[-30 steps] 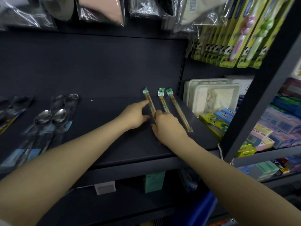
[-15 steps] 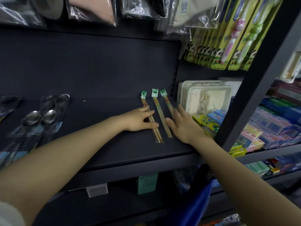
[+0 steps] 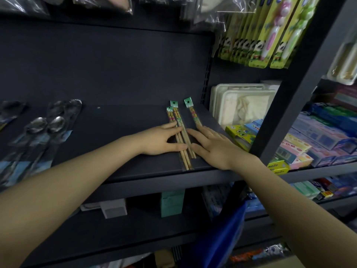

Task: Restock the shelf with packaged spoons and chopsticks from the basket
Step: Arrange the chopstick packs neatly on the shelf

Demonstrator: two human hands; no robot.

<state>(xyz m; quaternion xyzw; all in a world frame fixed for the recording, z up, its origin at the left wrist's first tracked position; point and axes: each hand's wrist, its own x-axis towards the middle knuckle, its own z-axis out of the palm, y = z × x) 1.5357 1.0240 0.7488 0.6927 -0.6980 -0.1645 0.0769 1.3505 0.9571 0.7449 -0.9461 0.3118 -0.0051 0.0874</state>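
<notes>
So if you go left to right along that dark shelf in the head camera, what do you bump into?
Packaged spoons → left hand → chopstick packs → right hand → white plastic boxes

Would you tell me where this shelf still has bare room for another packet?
The widest bare patch of the shelf lies between the spoon packets on the left and the chopstick packets. It is crowded at the right end, where the left hand and right hand flank the chopsticks.
</notes>
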